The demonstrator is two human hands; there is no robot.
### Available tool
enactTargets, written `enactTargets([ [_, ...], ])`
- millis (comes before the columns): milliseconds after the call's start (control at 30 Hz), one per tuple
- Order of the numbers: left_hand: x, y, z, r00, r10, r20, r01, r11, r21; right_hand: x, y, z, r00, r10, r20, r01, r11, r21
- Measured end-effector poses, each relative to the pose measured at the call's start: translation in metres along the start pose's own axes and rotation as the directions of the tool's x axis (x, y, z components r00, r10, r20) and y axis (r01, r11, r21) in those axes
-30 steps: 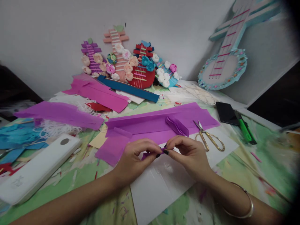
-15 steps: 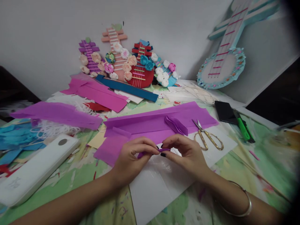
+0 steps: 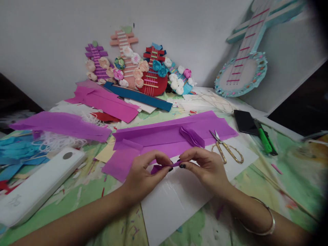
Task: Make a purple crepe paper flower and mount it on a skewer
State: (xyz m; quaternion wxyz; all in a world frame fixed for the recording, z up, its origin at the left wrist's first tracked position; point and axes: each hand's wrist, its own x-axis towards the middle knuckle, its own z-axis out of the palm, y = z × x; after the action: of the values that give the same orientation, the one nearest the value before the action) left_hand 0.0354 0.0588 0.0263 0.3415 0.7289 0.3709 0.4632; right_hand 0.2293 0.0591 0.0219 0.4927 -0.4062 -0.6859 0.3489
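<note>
My left hand (image 3: 143,169) and right hand (image 3: 208,167) were each clamped, thumb against fingertip, on one small purple piece (image 3: 156,168) above the white sheet (image 3: 176,201) on the worktop (image 3: 64,201); grips set close, likely to control the short stretch between. Scissors (image 3: 227,147) lay slightly open at right, tips away from me, probably for easy reach. Count: one pair of scissors; one folded piece (image 3: 191,136) on the large purple paper (image 3: 159,136), layers uncountable; four guitar-shaped models (image 3: 156,85) by the wall; one larger model (image 3: 243,77) right.
</note>
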Motion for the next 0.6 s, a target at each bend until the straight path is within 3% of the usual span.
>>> enactTargets([
  [100, -0.003, -0.001, 0.003, 0.997, -0.075, -0.021, 0.073, 0.995, -0.074, 0.001, -0.002, 0.002, 0.998, -0.026, 0.066, 0.026, 1.000, -0.012],
  [233, -0.004, -0.006, 0.006, 1.000, -0.024, 0.011, 0.024, 0.999, -0.037, 0.000, -0.004, 0.007, 0.990, -0.040, 0.135, 0.048, 0.997, -0.055],
  [467, -0.004, -0.013, 0.003, 0.999, 0.002, 0.047, -0.006, 0.998, 0.069, 0.003, 0.003, 0.001, 0.999, 0.030, -0.022, -0.030, 0.999, 0.022],
  [600, -0.003, -0.012, 0.002, 0.999, -0.041, 0.035, 0.039, 0.997, 0.065, 0.004, 0.005, -0.001, 0.995, 0.085, -0.053, -0.081, 0.993, 0.083],
])
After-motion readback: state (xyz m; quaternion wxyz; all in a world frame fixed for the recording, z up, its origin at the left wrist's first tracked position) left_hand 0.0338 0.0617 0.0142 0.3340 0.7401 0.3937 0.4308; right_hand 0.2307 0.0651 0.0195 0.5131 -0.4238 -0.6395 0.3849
